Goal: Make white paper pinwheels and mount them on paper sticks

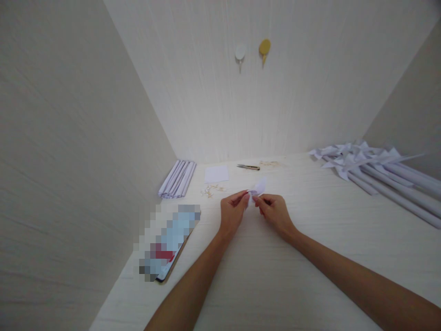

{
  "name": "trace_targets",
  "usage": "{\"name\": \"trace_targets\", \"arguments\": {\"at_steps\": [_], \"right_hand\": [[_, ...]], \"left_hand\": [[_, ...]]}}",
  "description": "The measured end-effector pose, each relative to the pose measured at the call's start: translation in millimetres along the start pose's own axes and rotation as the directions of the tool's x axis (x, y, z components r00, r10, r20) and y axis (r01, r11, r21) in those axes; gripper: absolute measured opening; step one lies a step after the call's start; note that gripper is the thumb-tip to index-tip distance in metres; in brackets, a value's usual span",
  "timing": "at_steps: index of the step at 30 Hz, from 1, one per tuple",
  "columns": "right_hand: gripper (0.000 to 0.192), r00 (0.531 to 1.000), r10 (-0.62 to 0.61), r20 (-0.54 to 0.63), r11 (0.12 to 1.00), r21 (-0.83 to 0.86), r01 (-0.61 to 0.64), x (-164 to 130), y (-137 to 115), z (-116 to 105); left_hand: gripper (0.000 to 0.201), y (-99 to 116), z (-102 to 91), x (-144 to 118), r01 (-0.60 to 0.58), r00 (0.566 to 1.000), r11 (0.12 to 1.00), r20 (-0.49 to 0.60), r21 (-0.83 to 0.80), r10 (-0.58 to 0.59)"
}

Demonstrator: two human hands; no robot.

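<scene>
My left hand (234,212) pinches a small white paper pinwheel (260,186) near its middle, with thumb and forefinger together. From the other side my right hand (274,212) grips the same paper, its fingers curled. One curved paper blade stands up beyond the fingertips; the rest of the pinwheel is largely hidden by my hands. Just left of my left hand, several small pale pieces (212,190) lie scattered. Behind them rests a square white paper sheet (216,174). A pair of thread snips (248,167) lies beyond my hands.
Rolled paper tubes (177,179) are stacked at the back left. A phone (177,253), partly blurred, lies at the left. Several paper pinwheels on tube sticks (375,170) are piled at the right. More small pieces (269,163) lie near the back wall, which bears two hooks (264,47).
</scene>
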State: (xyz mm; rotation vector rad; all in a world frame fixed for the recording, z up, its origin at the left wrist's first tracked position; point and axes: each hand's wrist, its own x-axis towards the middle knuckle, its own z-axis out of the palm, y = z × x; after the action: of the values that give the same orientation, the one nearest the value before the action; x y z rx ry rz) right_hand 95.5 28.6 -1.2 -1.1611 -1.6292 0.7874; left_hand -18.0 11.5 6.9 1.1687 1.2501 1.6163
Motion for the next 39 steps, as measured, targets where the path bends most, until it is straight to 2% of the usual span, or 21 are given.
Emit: {"name": "trace_targets", "arguments": {"at_steps": [10, 13, 16, 19, 23, 28, 34, 36, 39], "right_hand": [[0.032, 0.999, 0.022, 0.034, 1.0, 0.01, -0.023, 0.8, 0.7, -0.1], [0.033, 0.993, 0.069, 0.092, 0.99, 0.118, -0.08, 1.9, 2.5, -1.5], [0.033, 0.974, 0.142, 0.179, 0.943, 0.274, -0.188, 3.6, 3.5, -3.4], [0.032, 0.961, 0.193, 0.196, 0.902, 0.349, -0.252, 5.1, 3.6, -4.5], [0.031, 0.973, 0.18, 0.147, 0.914, 0.34, -0.22, 4.9, 4.7, -3.8], [0.028, 0.989, 0.123, 0.083, 0.959, 0.246, -0.14, 3.5, 4.6, -3.2], [0.03, 0.934, 0.22, 0.282, 0.871, 0.375, -0.318, 7.7, 5.3, -5.2], [0.03, 0.949, 0.192, 0.25, 0.902, 0.335, -0.271, 7.5, 5.3, -4.9], [0.031, 0.996, 0.051, 0.066, 0.99, 0.127, -0.059, 4.5, 3.0, -3.1]], "left_hand": [[0.02, -6.0, -3.2, 1.4, -0.018, 0.999, 1.0, 0.051, 0.023, 0.017], [0.021, -6.8, -5.4, 2.3, -0.046, 0.995, 0.998, 0.088, 0.05, 0.042], [0.023, -5.1, -6.6, 1.9, -0.103, 0.99, 0.988, 0.105, 0.111, 0.092], [0.024, -1.5, -6.8, 0.4, -0.167, 0.981, 0.971, 0.129, 0.169, 0.147], [0.024, 1.7, -7.6, -1.2, -0.209, 0.97, 0.955, 0.169, 0.212, 0.175], [0.024, 1.3, -8.9, -1.7, -0.213, 0.966, 0.952, 0.194, 0.222, 0.171], [0.024, -0.4, -6.7, -1.1, -0.215, 0.97, 0.957, 0.158, 0.196, 0.185], [0.024, -0.9, -6.1, -0.8, -0.201, 0.974, 0.962, 0.143, 0.184, 0.176], [0.025, -2.0, -6.0, -0.5, -0.171, 0.981, 0.97, 0.122, 0.172, 0.151]]}}
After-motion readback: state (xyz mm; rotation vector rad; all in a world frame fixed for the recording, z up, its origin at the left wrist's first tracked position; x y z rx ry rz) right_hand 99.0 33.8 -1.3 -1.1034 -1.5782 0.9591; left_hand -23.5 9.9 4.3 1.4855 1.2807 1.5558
